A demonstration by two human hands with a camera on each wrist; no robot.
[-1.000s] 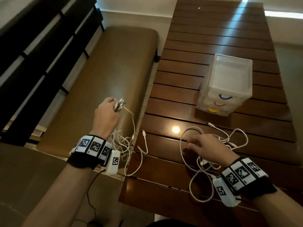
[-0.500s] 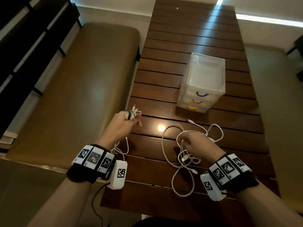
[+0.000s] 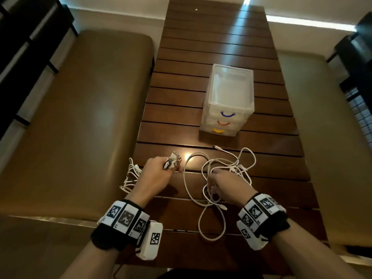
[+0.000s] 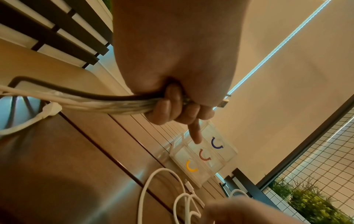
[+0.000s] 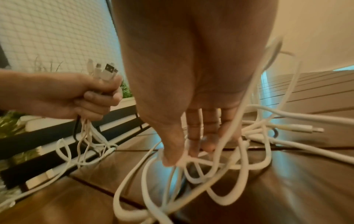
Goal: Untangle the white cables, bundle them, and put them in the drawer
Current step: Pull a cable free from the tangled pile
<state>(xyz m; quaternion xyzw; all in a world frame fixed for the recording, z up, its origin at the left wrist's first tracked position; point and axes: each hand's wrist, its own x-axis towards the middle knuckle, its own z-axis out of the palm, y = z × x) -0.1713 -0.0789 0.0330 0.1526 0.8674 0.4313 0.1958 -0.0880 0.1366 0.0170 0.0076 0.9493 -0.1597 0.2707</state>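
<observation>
Two hands in frame, each with a marker-tag wristband. The left hand has its fingers clamped round one gathered bunch of cables: mostly thin white ones plus one black strand. The plug ends stick out above the fist; I count about four or five connectors in the right wrist view, one a flat USB plug. The index finger of that hand sticks out straight, pointing away from the fist. The rest of the bunch hangs below the fist in slack loops, off the left edge of the tabletop.

The right hand sits down in the loose tangle of white cables still on the tabletop. Its fingers are long and nearly straight, slightly spread, with round, smooth, rubbery strands running between and across them. The thumb tip seems to press one strand, but I can't tell if it's really pinching. The loops spread out past the fingertips, and one free plug lies beyond them.

Farther out past both sets of fingers stands one clear plastic drawer unit, boxy, three drawers, all closed, with curved handles: blue on top, red in the middle, yellow at the bottom. The tabletop is dark, glossy wood slats.
</observation>
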